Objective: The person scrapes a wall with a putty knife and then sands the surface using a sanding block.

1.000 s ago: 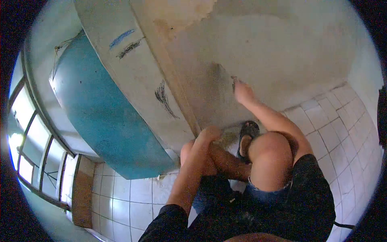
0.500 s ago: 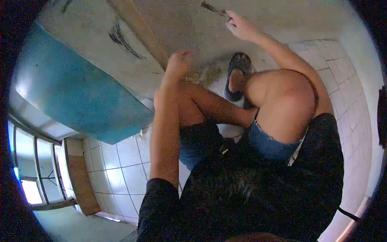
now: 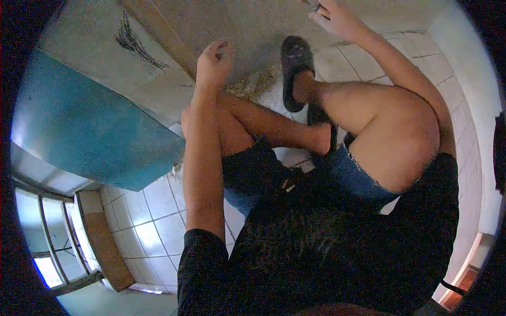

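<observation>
My right hand (image 3: 340, 20) is at the top edge of the view, fingers closed around a thin brush-like tool (image 3: 317, 8). Only a short piece of that tool shows; the frame cuts off its far end. My left hand (image 3: 212, 64) is raised in front of the wooden strip, above my lower leg, with its fingers curled. Whatever its fingers may hold is too dark and small to make out. Both hands are near a dull grey-brown surface (image 3: 247, 26), and neither visibly presses on it.
Dark scribbled strokes (image 3: 136, 45) mark a pale panel on the left, above a teal panel (image 3: 95, 121). Crumbly debris (image 3: 255, 84) lies by my sandal (image 3: 296, 66). White floor tiles (image 3: 155, 210) and a wooden-framed opening (image 3: 58, 231) are at lower left.
The view has shifted. My right hand has moved up and right, taking the tool's dark end out of frame. My left hand is higher and further left.
</observation>
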Motion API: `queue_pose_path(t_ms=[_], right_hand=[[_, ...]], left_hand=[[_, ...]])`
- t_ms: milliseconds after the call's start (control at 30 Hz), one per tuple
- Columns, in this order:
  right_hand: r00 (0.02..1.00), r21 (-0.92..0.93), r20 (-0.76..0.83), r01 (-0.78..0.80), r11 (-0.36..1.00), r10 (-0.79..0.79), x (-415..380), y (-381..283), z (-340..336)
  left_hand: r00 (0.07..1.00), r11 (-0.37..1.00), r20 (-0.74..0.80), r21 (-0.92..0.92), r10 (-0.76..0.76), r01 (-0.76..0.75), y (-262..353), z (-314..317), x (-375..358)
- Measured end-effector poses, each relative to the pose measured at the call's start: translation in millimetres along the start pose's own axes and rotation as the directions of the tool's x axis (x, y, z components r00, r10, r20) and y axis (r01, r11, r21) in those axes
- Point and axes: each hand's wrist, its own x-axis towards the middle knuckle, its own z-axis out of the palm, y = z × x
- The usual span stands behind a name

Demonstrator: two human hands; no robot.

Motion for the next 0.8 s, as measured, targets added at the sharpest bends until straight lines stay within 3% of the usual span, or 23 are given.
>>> queue_pose_path(t_ms=[133, 200, 267, 333, 400, 433, 533, 567, 633, 667, 733, 800], right_hand=[[1.000, -0.038, -0.002, 0.021, 0.999, -0.021, -7.6, -24.2, -1.7], [0.995, 0.079, -0.074, 0.075, 0.994, -0.069, -10.5, -35.5, -3.9], [0.995, 0.070, -0.076, 0.062, 0.996, -0.057, -10.5, -61.6, -18.8], [0.997, 0.058, -0.066, 0.054, 0.997, -0.050, 1.1, -65.9, -24.9], [0.942, 0.097, -0.335, 0.051, 0.994, -0.016, 24.1, -45.1, -16.6], [0.939, 0.098, -0.344, 0.061, 0.993, -0.024, 25.4, -41.7, -14.9], [0.818, 0.215, -0.570, 0.245, 0.945, -0.083, 38.7, -19.8, -18.4], [0.755, 0.239, -0.647, 0.338, 0.910, -0.110, 53.0, -15.9, -19.8], [0.806, 0.406, -0.591, 0.328, 0.853, -0.028, 76.1, 4.5, -15.3], [0.838, 0.428, -0.546, 0.276, 0.861, 0.003, 73.5, -1.7, -17.6], [0.889, 0.482, -0.450, 0.166, 0.861, 0.081, 71.5, 8.4, -8.1], [0.923, 0.590, -0.343, 0.069, 0.804, 0.173, 70.4, 7.2, -2.0]], left_hand=[[0.997, 0.995, -0.079, -0.096, -0.002, -0.005, 36.5, -21.5, -5.6], [0.994, 0.998, -0.105, 0.039, -0.043, 0.047, 87.6, -56.1, -11.4], [0.966, 0.988, -0.240, 0.140, 0.096, -0.063, 148.3, -94.2, -31.6], [0.795, 0.924, -0.477, 0.125, 0.375, -0.361, 170.0, -120.2, -46.7], [0.730, 0.934, -0.637, -0.046, 0.245, -0.354, 209.8, -140.0, -66.1], [0.724, 0.932, -0.641, -0.036, 0.255, -0.361, 212.5, -146.0, -73.9], [0.663, 0.943, -0.698, 0.054, 0.270, -0.328, 219.4, -158.6, -76.4], [0.725, 0.958, -0.652, 0.013, 0.224, -0.285, 218.7, -159.3, -73.5], [0.809, 0.974, -0.556, 0.005, 0.192, -0.227, 223.3, -161.9, -61.1], [0.846, 0.978, -0.497, 0.028, 0.193, -0.206, 227.5, -158.4, -53.8], [0.888, 0.970, -0.439, -0.122, 0.138, -0.211, 233.8, -146.7, -34.5], [0.935, 0.989, -0.324, 0.017, 0.147, -0.150, 230.4, -137.7, -13.5]])
